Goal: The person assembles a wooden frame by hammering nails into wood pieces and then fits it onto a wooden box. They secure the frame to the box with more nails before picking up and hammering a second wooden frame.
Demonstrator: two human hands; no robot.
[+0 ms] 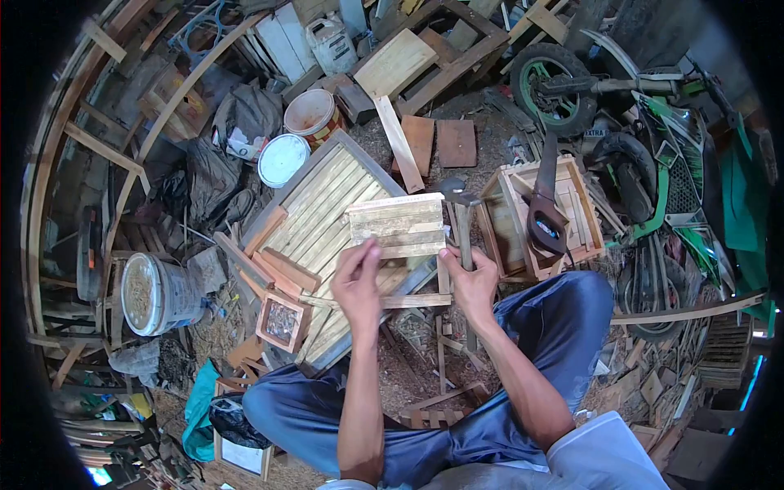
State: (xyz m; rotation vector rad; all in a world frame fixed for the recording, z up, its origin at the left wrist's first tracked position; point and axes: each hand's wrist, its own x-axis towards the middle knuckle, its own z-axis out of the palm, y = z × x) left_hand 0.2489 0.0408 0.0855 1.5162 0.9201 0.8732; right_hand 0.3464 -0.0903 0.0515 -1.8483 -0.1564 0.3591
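Observation:
A small wooden frame with slats (400, 231) is held up in front of me, its lower part an open gap above a bottom rail (416, 301). My left hand (357, 282) is at its lower left, thumb and fingertips pinched against the slats; whatever they may hold is hidden. My right hand (472, 282) closes at the frame's right side, round the worn wooden handle of a hammer (464, 237), with the thumb by the slats' corner. Behind the frame lies a large slatted panel (327, 204) with a grey border.
Wood offcuts (282, 273) and a small square frame (282, 320) lie on the panel. To the right, a handsaw (545, 212) rests across a wooden crate (510, 220). Buckets (159, 294) stand left; a green motorbike (670, 180) is at far right. Scraps and shavings cover the floor.

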